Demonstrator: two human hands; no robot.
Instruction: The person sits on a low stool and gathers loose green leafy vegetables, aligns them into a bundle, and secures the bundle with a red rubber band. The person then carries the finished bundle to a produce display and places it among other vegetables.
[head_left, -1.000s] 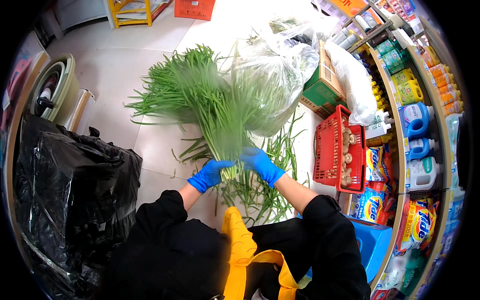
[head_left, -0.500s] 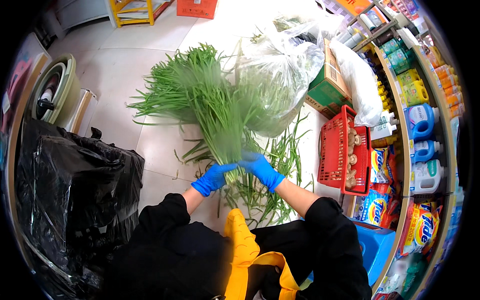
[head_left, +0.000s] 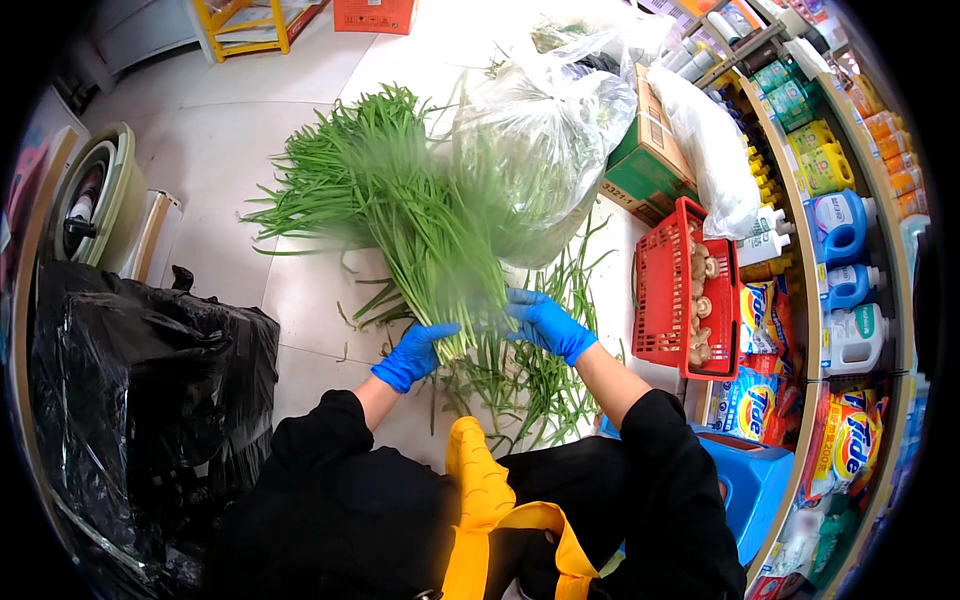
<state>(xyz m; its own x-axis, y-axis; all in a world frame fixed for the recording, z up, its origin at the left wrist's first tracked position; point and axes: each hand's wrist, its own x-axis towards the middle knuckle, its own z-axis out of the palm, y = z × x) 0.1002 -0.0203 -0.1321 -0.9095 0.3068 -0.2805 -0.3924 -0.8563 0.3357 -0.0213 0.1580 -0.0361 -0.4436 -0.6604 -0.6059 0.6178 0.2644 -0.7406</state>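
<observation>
My left hand (head_left: 415,352), in a blue glove, is closed around the pale stem ends of a bunch of garlic chives (head_left: 425,245). The bunch slants away to the upper left, its leaf tips partly blurred. To its right, my right hand (head_left: 548,325), also blue-gloved, has its fingers apart beside the stems; whether they touch a leaf is hard to make out. More garlic chives (head_left: 310,170) lie on the floor behind the held bunch. Loose green leaves (head_left: 545,385) are strewn under and beside my right hand.
A clear plastic bag of greens (head_left: 540,150) stands beyond my hands, near a green-and-brown carton (head_left: 650,160). At right are a red basket (head_left: 662,290) of mushrooms and shelves of detergent (head_left: 840,235). Black plastic sheeting (head_left: 150,370) covers something at left; a yellow shoe (head_left: 480,475) is below.
My right hand has moved right, away from the stem ends, and its fingers have spread. The left hand keeps its hold on the bunch, slightly further left in view.
</observation>
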